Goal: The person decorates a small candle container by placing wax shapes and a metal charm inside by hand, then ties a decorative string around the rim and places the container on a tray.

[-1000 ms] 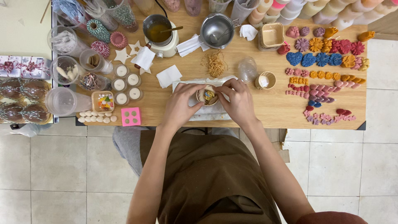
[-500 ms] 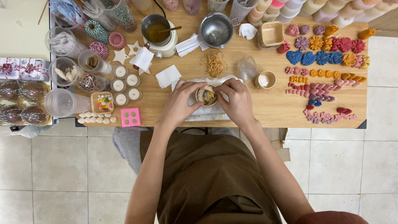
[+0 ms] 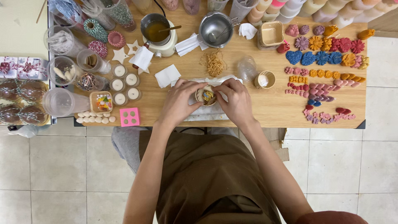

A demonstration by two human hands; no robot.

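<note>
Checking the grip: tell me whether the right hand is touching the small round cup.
Touching. The head view shows the right hand with its fingertips on the small round cup rim.

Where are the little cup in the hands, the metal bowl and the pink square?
little cup [image 3: 206, 96], head view, its filled middle.
metal bowl [image 3: 215, 30], head view, its inside.
pink square [image 3: 129, 117], head view, its flat top.

A pale, matt wood grain is shown by the counter [image 3: 257, 112]. Beyond the hands, a polished metal bowl [image 3: 215, 28] is seen, glossy and smooth. The small container [image 3: 206, 95] between the left hand [image 3: 179, 103] and the right hand [image 3: 237, 101] rests on white, creased paper [image 3: 207, 112]. Right of the hands, waxy matt moulded flowers [image 3: 323, 45] are laid out. Left of them, clear plastic cups [image 3: 62, 101] appear glossy.
</note>
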